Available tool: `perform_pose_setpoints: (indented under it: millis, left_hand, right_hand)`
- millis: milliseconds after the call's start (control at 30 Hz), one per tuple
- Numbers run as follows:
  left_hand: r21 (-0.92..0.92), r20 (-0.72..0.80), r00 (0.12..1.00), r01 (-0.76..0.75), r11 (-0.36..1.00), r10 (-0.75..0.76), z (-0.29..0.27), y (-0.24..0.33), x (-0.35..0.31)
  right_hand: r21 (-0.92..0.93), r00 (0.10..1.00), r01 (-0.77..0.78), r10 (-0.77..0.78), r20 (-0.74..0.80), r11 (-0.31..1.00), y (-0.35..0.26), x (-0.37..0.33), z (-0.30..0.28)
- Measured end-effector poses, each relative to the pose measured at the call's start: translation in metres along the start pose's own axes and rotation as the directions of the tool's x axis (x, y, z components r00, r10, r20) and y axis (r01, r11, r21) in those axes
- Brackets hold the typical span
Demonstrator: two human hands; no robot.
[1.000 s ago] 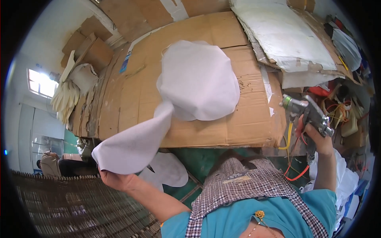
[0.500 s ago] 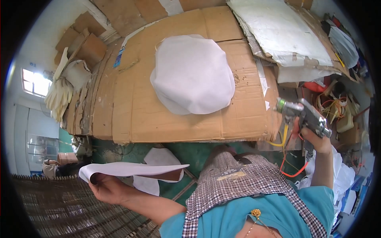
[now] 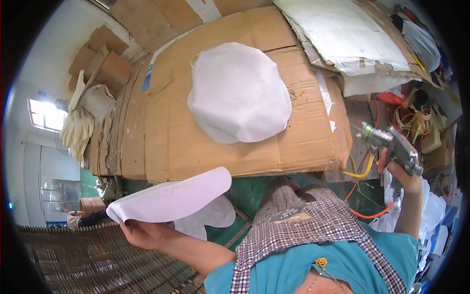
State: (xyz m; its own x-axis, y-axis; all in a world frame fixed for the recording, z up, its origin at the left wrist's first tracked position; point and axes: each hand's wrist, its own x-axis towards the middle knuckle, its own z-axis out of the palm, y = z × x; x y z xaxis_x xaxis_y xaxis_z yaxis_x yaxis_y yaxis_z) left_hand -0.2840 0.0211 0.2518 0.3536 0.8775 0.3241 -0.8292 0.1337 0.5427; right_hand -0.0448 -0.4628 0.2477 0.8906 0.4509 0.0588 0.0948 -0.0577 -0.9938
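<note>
Left hand, 8 o'clock: clamped on white sheet | probably light, bendy; edge grip suits | right hand, 3 o'clock: clamped round spray gun

Daylight is coming through a window near nine o'clock, which is glowing almost all white. Soft light is brightening the cardboard table toward twelve o'clock, while the green floor below is looking darker. Black is circling the view, and straight edges are bending.
</note>
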Motion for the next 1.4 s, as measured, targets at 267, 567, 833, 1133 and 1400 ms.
perform_pose_setpoints:
  millis: [267, 567, 833, 1133, 1400]
  left_hand:
    - [0.166, -0.251, 0.968, 0.044, 0.985, -0.001, 0.025, -0.019, -0.006]
    - [0.141, 0.018, 0.997, 0.076, 0.987, -0.08, -0.011, -0.008, 0.01]
    - [0.1, -0.109, 0.994, 0.027, 0.995, -0.016, 0.0, -0.012, 0.004]
    - [0.032, -0.025, 0.999, 0.026, 0.999, -0.025, -0.008, -0.021, 0.011]
    - [0.106, -0.094, 0.99, 0.114, 0.988, -0.104, -0.01, -0.023, 0.003]
  right_hand:
    - [-0.085, 0.992, -0.087, 0.078, -0.102, 0.993, -0.011, -0.014, -0.011]
    - [0.064, 0.978, -0.072, 0.058, 0.203, 0.995, -0.002, -0.003, 0.014]
    - [-0.041, 0.997, -0.007, 0.01, 0.081, 0.999, -0.014, 0.0, 0.006]
    - [-0.104, 0.998, -0.063, 0.063, -0.005, 0.993, -0.015, -0.016, -0.011]
    - [0.025, 0.971, -0.073, 0.065, 0.231, 0.997, -0.009, 0.003, 0.013]
